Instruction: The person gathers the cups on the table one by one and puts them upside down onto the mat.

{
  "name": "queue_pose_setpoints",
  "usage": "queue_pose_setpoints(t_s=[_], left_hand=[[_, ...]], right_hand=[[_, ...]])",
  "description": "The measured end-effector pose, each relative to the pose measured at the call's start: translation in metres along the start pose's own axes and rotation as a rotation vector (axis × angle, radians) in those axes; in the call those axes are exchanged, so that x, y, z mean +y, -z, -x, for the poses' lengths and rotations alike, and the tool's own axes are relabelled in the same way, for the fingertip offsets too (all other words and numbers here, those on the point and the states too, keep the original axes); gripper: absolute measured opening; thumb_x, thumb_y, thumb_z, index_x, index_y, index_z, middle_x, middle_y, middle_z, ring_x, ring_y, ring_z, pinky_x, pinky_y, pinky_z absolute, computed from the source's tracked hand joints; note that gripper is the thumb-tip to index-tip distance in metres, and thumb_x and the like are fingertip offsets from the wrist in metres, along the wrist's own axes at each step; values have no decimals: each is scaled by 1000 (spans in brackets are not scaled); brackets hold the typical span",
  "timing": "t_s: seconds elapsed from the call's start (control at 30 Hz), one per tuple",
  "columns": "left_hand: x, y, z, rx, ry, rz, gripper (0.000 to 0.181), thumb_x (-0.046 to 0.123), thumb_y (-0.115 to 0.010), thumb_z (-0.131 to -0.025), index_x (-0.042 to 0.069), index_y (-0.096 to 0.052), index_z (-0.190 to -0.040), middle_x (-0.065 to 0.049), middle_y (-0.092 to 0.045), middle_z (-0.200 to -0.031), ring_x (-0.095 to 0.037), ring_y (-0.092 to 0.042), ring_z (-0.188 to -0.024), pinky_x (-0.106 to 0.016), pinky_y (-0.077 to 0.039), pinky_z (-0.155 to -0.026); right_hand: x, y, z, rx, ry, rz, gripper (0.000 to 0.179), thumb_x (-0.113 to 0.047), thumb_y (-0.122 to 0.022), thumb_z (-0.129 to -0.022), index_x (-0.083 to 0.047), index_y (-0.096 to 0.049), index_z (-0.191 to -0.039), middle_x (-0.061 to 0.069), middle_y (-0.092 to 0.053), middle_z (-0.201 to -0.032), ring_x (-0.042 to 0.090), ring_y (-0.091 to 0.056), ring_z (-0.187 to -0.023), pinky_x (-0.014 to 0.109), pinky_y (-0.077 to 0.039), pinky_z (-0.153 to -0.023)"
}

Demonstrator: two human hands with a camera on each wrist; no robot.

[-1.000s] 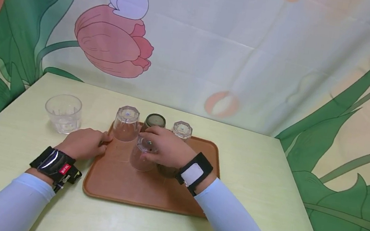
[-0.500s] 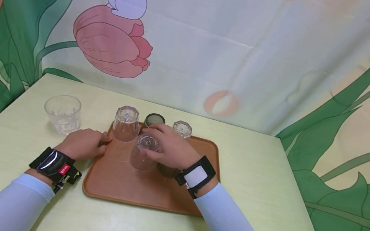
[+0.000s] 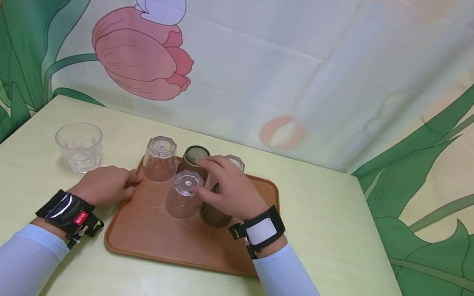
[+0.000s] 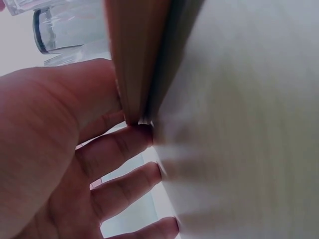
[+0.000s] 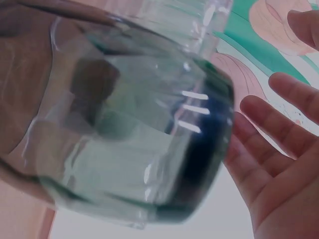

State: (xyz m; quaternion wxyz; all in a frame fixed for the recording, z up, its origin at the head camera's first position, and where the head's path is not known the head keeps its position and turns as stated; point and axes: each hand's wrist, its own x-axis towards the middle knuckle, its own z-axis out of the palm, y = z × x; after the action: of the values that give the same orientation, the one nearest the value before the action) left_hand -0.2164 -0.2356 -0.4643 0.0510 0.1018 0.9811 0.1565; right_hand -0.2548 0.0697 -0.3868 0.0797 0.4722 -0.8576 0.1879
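My left hand pinches the left rim of a brown tray, thumb on one side of the rim and fingers on the other in the left wrist view. Over the tray, my right hand spreads its fingers beside an upturned clear glass in the front row. A dark tinted glass, also upturned, stands partly hidden beneath the right hand. In the right wrist view this tinted glass looms large, with the open fingers past its base.
Along the tray's back are an upturned clear glass, a dark glass and another clear glass half covered by the right hand. An upright clear glass stands on the table left of the tray. A printed curtain hangs behind.
My right hand has let go of the front clear glass and shifted right, its fingers opening. That glass stands in the same spot. The left hand stays at the tray rim.
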Motion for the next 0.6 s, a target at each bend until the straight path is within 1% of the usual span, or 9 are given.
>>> queue_pose_setpoints(t_s=[0.07, 0.17, 0.37, 0.47, 0.6], left_hand=[[0, 0, 0, 2, -2, 0, 43, 23, -63, -95, 4, -63, -134, -9, -64, -90, -21, -54, -72, -30, -40, -57], [0, 0, 0, 6, -4, -2, 43, 24, -63, -95, 4, -64, -134, -9, -63, -89, -21, -54, -71, -30, -40, -57], [1, 1, 1, 2, 7, -1, 44, 24, -62, -96, 4, -62, -135, -10, -64, -93, -22, -54, -73, -30, -40, -57], [3, 3, 2, 1, 7, -2, 44, 24, -63, -96, 4, -62, -135, -10, -65, -94, -22, -54, -73, -30, -39, -57], [4, 4, 4, 12, 6, -11, 44, 25, -63, -95, 5, -63, -135, -10, -65, -93, -22, -54, -72, -30, -38, -55]], right_hand=[[1, 3, 4, 26, -5, 4, 58, -36, -74, -91, -9, -58, -139, 7, -57, -135, 20, -53, -125, 33, -48, -104], [1, 8, 10, 67, 2, -4, 56, -34, -74, -91, -8, -59, -138, 6, -58, -134, 19, -53, -125, 33, -49, -103], [2, 18, 16, 170, 75, -19, 51, -28, -74, -91, -5, -60, -134, 9, -60, -131, 21, -56, -124, 31, -47, -106], [2, 24, 18, 187, 82, -31, 51, -27, -73, -91, -3, -59, -134, 11, -59, -131, 22, -56, -124, 32, -48, -104], [4, 30, 21, 187, 59, -35, 54, -29, -72, -92, -3, -57, -137, 11, -58, -133, 22, -54, -125, 34, -49, -104]])
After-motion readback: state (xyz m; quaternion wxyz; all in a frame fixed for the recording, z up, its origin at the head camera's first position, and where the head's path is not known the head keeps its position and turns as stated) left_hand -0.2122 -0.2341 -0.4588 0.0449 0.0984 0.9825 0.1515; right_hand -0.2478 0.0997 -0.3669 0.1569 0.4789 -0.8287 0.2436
